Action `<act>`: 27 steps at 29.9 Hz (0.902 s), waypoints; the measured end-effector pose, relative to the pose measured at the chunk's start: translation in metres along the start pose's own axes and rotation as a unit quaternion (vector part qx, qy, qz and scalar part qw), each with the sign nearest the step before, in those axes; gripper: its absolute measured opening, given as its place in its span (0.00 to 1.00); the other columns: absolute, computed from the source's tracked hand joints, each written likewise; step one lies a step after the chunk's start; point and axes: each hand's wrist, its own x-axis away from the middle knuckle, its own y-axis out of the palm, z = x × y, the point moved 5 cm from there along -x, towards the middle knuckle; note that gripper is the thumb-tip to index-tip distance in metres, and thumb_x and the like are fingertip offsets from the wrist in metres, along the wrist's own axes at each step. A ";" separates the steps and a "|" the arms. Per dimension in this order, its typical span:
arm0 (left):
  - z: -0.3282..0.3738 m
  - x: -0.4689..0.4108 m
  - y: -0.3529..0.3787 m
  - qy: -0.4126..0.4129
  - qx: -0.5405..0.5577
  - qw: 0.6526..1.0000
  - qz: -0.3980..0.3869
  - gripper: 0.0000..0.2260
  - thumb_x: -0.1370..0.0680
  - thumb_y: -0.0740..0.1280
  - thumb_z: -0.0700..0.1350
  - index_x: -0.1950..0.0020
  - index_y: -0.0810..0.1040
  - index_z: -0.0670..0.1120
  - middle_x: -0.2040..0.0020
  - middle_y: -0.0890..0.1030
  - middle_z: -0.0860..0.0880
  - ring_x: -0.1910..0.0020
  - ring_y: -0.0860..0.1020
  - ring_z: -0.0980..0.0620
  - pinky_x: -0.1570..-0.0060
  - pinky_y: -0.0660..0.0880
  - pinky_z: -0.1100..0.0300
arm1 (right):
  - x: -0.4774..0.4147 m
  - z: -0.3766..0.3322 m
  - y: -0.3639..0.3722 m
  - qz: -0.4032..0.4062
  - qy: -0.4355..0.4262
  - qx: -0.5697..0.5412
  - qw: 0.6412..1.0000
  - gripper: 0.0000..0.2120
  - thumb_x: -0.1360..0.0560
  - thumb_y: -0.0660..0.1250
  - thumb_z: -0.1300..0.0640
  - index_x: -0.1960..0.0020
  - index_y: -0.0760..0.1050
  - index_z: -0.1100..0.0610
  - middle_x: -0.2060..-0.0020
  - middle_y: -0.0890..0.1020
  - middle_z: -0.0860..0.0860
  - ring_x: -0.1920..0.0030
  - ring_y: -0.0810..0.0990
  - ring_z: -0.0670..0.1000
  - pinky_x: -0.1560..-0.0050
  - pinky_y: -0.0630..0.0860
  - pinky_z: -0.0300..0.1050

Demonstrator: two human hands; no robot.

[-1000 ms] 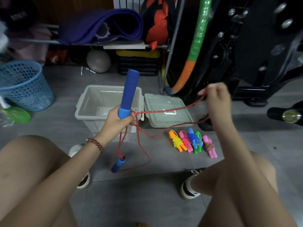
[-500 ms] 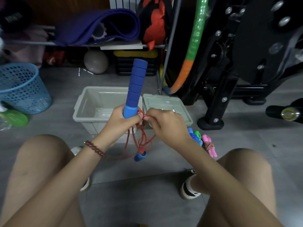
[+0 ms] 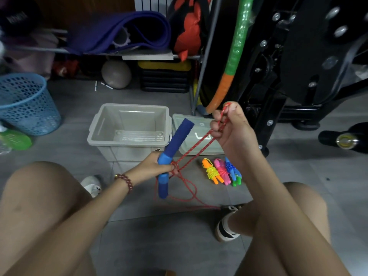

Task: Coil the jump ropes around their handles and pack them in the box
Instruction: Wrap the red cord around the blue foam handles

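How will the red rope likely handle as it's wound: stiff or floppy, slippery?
Probably floppy: below the blue handle the red rope lies in slack loops on the floor. It looks straight only where the right hand pulls it taut away from the left hand. Its woven-looking surface may grip itself rather than slip, though that's hard to judge.

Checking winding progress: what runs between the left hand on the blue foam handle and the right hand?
Head view: two taut strands of red braided rope span from the left hand up to the right hand.
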 end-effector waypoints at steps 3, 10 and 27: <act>-0.010 -0.001 -0.006 -0.014 0.015 0.999 0.041 0.08 0.26 0.65 0.30 0.62 0.73 0.42 0.74 0.78 0.53 0.74 0.76 0.58 0.71 0.72 0.68 | -0.001 -0.002 -0.011 0.057 -0.050 0.219 0.973 0.09 0.18 0.54 0.58 0.57 0.64 0.53 0.70 0.72 0.48 0.74 0.67 0.44 0.74 0.61 0.36; 0.010 0.006 -0.012 0.033 0.143 0.985 0.086 0.04 0.35 0.65 0.37 0.64 0.71 0.43 0.72 0.74 0.49 0.73 0.70 0.56 0.69 0.70 0.65 | 0.006 0.035 0.000 -0.123 -0.113 0.726 0.667 0.17 0.26 0.67 0.47 0.39 0.73 0.48 0.40 0.74 0.47 0.39 0.71 0.51 0.39 0.65 0.50; 0.020 0.022 -0.038 0.043 0.186 0.975 0.115 0.09 0.28 0.67 0.31 0.50 0.78 0.40 0.55 0.82 0.47 0.56 0.79 0.52 0.61 0.78 0.65 | 0.011 0.035 0.024 -0.034 -0.103 0.340 0.934 0.11 0.18 0.51 0.61 0.59 0.62 0.51 0.45 0.79 0.53 0.46 0.79 0.51 0.48 0.78 0.47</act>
